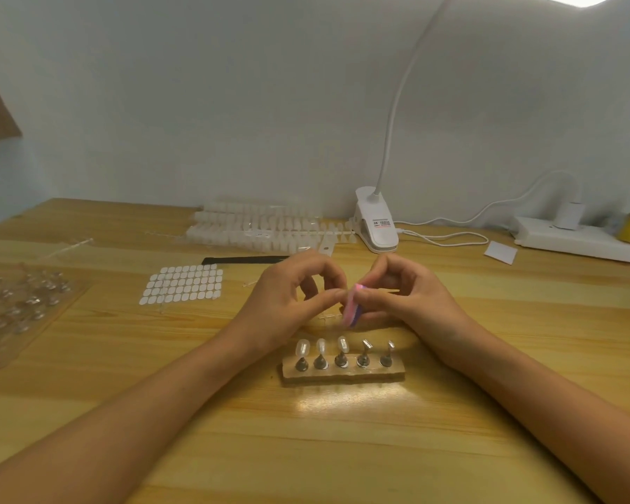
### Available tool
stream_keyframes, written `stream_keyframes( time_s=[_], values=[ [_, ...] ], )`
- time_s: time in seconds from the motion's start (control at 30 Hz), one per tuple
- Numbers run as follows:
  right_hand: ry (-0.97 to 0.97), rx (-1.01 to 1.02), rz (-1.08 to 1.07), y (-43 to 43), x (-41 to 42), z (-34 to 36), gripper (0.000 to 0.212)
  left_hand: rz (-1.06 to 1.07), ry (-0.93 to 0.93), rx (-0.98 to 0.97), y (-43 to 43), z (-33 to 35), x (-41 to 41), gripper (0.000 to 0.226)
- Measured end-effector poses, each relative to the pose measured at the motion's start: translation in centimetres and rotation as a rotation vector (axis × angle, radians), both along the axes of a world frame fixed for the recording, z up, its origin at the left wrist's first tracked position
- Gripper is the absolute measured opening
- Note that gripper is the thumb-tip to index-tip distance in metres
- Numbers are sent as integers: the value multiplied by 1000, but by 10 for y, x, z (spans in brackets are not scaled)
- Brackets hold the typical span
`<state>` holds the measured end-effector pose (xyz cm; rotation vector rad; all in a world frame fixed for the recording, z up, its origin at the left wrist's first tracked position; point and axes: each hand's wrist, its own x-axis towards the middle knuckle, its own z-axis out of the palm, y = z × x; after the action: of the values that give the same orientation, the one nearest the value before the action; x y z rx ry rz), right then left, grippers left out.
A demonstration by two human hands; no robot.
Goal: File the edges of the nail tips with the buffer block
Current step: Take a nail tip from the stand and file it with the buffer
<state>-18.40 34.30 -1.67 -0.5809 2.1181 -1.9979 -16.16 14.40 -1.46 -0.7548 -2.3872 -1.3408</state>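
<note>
Pink oblong buffer block (351, 307), long axis near upright, pinched by right hand (411, 296); left hand (288, 298) fingertips pinched alongside, contents indiscernible.

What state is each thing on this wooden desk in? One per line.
Right hand: grips the pink buffer block, tilted above the desk.
Left hand: fingertips pinched at the block; anything held too small to tell.
Wooden stand with five metal holders: three carry clear nail tips, two bare.
White clip lamp: upright, head out of view.
White plug: in the white power strip.
</note>
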Motion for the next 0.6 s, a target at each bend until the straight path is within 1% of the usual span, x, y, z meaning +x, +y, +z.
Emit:
stream_keyframes(
  time_s=[0.1,0.23,0.33,0.43,0.47,0.57,0.6],
  values=[
    [-31,-116,-99,2,-1,1,29,-22,-42,5,0,0,0,15],
    [-10,-11,-15,-1,2,1,31,-3,-36,10,-1,0,-1,7],
    [-25,-85,-103,1,0,1,31,7,-38,35,-1,0,0,14],
    [-20,-14,-8,-1,2,1,31,33,-26,54,-2,1,-1,11],
    [-5,-9,-12,-1,3,1,30,24,-25,42,-1,1,0,10],
    [-27,-100,-124,1,1,1,31,5,-36,30,0,1,0,15],
    [-34,-92,-103,1,1,2,31,7,-39,34,0,1,0,15]
  ],
)
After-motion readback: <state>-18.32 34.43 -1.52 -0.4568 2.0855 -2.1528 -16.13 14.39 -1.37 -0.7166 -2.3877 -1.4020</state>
